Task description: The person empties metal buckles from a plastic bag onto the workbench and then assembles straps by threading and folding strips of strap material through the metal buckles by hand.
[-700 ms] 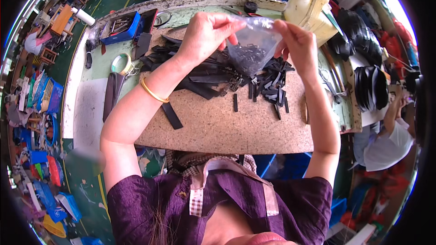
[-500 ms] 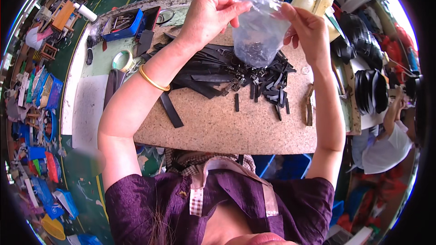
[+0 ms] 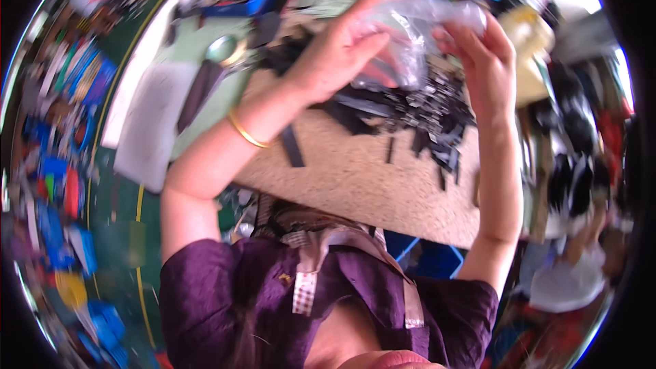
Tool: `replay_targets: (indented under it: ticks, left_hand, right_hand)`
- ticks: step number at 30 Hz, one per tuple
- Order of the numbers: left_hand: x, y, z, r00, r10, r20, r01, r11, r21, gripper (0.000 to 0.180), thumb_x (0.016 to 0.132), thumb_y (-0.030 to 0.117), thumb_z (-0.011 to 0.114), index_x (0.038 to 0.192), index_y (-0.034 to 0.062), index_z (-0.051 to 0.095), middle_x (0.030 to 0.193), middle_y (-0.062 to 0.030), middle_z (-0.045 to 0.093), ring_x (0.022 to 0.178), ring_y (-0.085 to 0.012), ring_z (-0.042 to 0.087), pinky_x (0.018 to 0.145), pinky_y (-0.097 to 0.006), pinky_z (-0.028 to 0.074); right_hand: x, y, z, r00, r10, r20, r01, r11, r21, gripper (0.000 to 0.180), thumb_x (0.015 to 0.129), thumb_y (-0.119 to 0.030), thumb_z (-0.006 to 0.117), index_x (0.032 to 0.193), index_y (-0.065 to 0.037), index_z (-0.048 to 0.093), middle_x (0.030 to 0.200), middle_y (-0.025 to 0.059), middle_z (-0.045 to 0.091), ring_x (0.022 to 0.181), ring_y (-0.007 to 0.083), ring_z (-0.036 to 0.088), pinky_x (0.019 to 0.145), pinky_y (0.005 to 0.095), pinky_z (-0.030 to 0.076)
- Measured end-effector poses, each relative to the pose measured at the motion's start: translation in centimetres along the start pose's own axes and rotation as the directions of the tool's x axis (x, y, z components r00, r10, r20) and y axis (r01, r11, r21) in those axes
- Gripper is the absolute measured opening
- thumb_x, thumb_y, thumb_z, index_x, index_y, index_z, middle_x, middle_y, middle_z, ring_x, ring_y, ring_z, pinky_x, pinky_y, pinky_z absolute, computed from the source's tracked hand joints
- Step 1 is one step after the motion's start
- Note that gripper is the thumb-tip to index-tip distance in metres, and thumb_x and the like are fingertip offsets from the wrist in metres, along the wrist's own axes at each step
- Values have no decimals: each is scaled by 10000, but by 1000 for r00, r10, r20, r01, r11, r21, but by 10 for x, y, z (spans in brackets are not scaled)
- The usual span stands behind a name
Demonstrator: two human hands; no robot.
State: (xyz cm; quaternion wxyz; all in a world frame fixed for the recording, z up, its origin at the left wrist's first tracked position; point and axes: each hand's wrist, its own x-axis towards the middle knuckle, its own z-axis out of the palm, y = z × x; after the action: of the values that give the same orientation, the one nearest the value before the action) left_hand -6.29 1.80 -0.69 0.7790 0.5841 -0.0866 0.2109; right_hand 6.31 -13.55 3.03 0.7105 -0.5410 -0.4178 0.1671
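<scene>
My right hand (image 3: 484,48) is closed on the rim of a clear plastic bag (image 3: 411,37), its fingers and thumb bunched at the bag's gathered edge. Against the bag's left side lies my left hand (image 3: 348,55), open, with the index finger stretched out and the thumb apart. The bag is held above the table, blurred by motion, with small dark pieces at or behind its lower part. Beneath it spreads a pile of long black strips (image 3: 352,113) and short black pieces (image 3: 445,142), mixed with metal-looking bits.
The speckled brown tabletop (image 3: 362,178) extends toward me. At its left lie a tape roll (image 3: 223,49), a dark flat piece (image 3: 198,96) and a pale sheet (image 3: 152,119). A blue tray (image 3: 236,3) sits at the back. A person in white (image 3: 567,280) is at the right.
My left hand has let go of the bag's rim and its fingers have spread. The bag has shifted right and crumpled toward my right hand. The whole view has tilted.
</scene>
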Motion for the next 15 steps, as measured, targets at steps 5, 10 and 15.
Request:
replay_targets:
  ticks: [5,10,15]
  left_hand:
    - [-99,3,-28,970,182,-158,-178,983,42,694,848,108,652,1420,39,265,1312,-102,451,1179,-176,451,995,-347,413]
    - [-294,17,-90,616,12,-787,-131,987,-88,375,809,-55,570,1180,-14,534,1154,-126,583,1055,-229,585,919,-358,496]
    - [-437,49,-180,-56,212,-976,-227,949,219,361,795,-109,521,1150,-40,509,1152,-165,563,1032,-292,592,904,-399,523]
  right_hand:
    - [-50,36,101,863,-105,493,363,809,-462,514,700,107,630,1186,-50,574,1263,171,531,1168,320,512,980,368,408]
    - [-72,59,179,664,29,747,148,974,-170,563,760,94,600,1291,-50,484,1287,137,529,1100,273,566,916,342,450]
    - [-50,102,196,655,269,706,-216,962,-166,318,872,41,545,1181,-31,566,1069,87,650,1004,148,621,711,213,508]
